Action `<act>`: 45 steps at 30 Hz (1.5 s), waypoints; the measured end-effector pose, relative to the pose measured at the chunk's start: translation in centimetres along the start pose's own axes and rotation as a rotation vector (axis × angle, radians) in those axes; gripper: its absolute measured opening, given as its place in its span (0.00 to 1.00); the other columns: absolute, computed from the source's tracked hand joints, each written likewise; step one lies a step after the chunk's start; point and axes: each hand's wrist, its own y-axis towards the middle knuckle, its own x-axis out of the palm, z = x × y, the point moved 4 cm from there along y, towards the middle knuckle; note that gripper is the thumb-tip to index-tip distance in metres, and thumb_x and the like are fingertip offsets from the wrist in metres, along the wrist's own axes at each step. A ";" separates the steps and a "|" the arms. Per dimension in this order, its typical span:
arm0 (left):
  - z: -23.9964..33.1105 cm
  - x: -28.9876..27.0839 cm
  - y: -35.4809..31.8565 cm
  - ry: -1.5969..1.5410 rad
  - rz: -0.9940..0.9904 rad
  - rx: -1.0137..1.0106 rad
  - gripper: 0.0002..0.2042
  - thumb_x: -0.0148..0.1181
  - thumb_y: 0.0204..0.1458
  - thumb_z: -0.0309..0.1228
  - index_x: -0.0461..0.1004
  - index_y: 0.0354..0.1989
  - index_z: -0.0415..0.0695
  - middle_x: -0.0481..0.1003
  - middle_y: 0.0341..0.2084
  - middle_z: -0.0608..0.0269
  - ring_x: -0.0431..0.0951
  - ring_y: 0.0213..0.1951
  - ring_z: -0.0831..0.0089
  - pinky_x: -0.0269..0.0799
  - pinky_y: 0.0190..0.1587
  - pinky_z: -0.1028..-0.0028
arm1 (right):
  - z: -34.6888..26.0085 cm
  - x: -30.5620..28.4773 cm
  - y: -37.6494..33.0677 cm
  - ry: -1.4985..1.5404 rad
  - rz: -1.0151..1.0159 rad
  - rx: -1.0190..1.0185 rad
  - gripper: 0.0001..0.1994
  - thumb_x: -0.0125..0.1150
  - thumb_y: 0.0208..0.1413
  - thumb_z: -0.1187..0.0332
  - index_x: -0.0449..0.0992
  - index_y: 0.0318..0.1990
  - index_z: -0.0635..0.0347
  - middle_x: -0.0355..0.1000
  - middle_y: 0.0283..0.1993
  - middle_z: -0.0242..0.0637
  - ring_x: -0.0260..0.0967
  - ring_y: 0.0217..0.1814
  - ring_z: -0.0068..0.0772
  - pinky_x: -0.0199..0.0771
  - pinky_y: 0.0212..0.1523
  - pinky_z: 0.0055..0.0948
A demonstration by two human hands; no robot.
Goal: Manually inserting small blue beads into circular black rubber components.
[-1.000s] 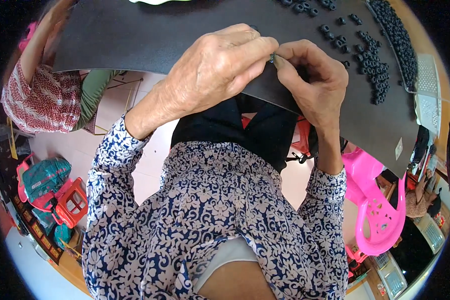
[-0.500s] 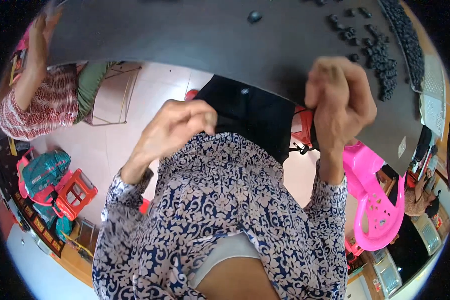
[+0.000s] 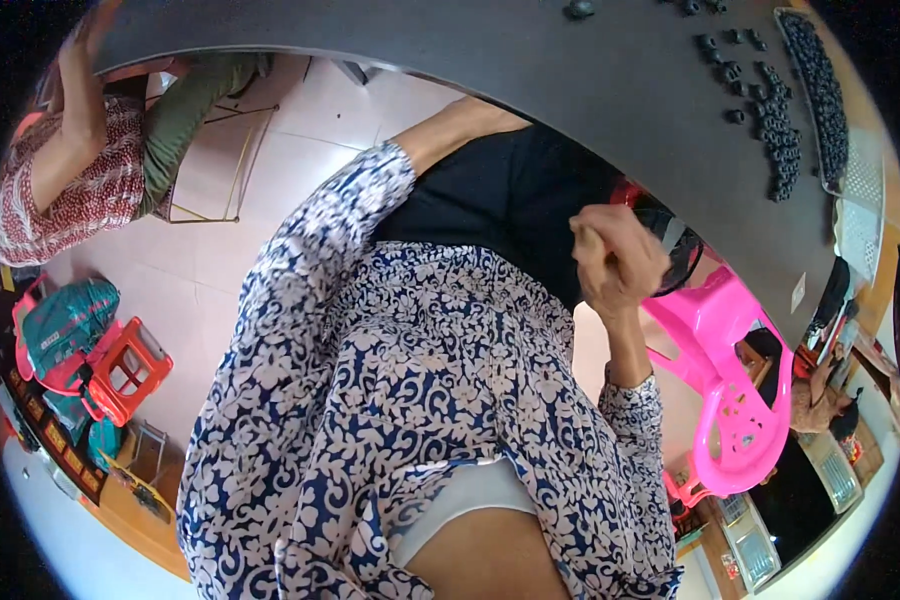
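My left hand [image 3: 488, 117] reaches in under the near edge of the dark table [image 3: 390, 35], over my black-clad lap [image 3: 450, 205]. The table's edge hides its fingers. My right hand [image 3: 618, 258] is closed, fingers curled in with the thumb against them, just off the table edge at my right. Whatever it might hold does not show. Small black ring-like parts [image 3: 778, 130] lie loose and in a cluster on the table's right side. One lone black part [image 3: 579, 9] sits at the top of the view.
A long tray [image 3: 818, 100] full of black parts stands on the far right, beside a white perforated basket [image 3: 862, 205]. A pink plastic chair [image 3: 710, 320] is close by my right arm. At the left sits another person [image 3: 80, 180]; a red stool [image 3: 130, 372] stands behind.
My left hand has gone forward and right, under the table edge. My right hand has come back from above the table toward my body. The view has shifted a little.
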 end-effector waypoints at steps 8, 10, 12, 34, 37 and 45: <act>3.3 3.6 1.0 -0.125 -0.659 -0.246 0.28 0.67 0.48 0.38 0.69 0.57 0.38 0.75 0.49 0.47 0.73 0.53 0.50 0.70 0.55 0.60 | 4.0 2.1 -5.0 -0.018 0.004 0.367 0.04 0.62 0.56 0.74 0.78 0.31 0.65 0.71 0.23 0.35 0.67 0.20 0.19 0.61 0.20 0.20; 4.2 3.5 0.3 -0.055 -0.587 -0.088 0.18 0.59 0.46 0.32 0.75 0.46 0.38 0.72 0.49 0.45 0.71 0.53 0.49 0.63 0.58 0.55 | 5.7 2.9 -6.3 -0.034 -0.011 0.426 0.05 0.62 0.57 0.72 0.78 0.32 0.65 0.71 0.23 0.35 0.67 0.20 0.19 0.62 0.21 0.20; 4.7 3.9 0.3 -0.045 -0.593 -0.061 0.21 0.62 0.43 0.33 0.76 0.47 0.37 0.70 0.49 0.45 0.67 0.55 0.47 0.59 0.60 0.53 | 7.8 4.0 -7.4 -0.019 -0.108 0.524 0.08 0.63 0.58 0.69 0.79 0.32 0.65 0.71 0.23 0.34 0.67 0.20 0.20 0.63 0.21 0.22; 0.7 -2.3 -5.1 -0.212 -0.013 -0.180 0.07 0.53 0.52 0.27 0.77 0.31 0.38 0.76 0.35 0.55 0.72 0.43 0.51 0.64 0.51 0.59 | 11.4 2.3 -8.5 0.386 0.189 0.905 0.14 0.53 0.65 0.63 0.78 0.42 0.66 0.75 0.33 0.32 0.70 0.30 0.19 0.71 0.30 0.20; -0.2 -3.1 -6.2 -0.267 0.059 -0.258 0.09 0.52 0.53 0.26 0.77 0.36 0.36 0.77 0.37 0.54 0.73 0.43 0.52 0.63 0.55 0.60 | 12.7 2.5 -7.8 0.445 0.253 0.919 0.14 0.53 0.65 0.62 0.78 0.44 0.65 0.75 0.35 0.34 0.71 0.32 0.21 0.73 0.33 0.21; -0.5 -5.6 -10.5 -0.276 0.134 -0.400 0.09 0.53 0.55 0.27 0.77 0.37 0.37 0.78 0.41 0.55 0.75 0.47 0.58 0.62 0.56 0.63 | 15.8 1.9 -9.8 0.611 0.303 1.039 0.14 0.55 0.65 0.61 0.78 0.44 0.65 0.75 0.36 0.35 0.71 0.34 0.22 0.74 0.34 0.23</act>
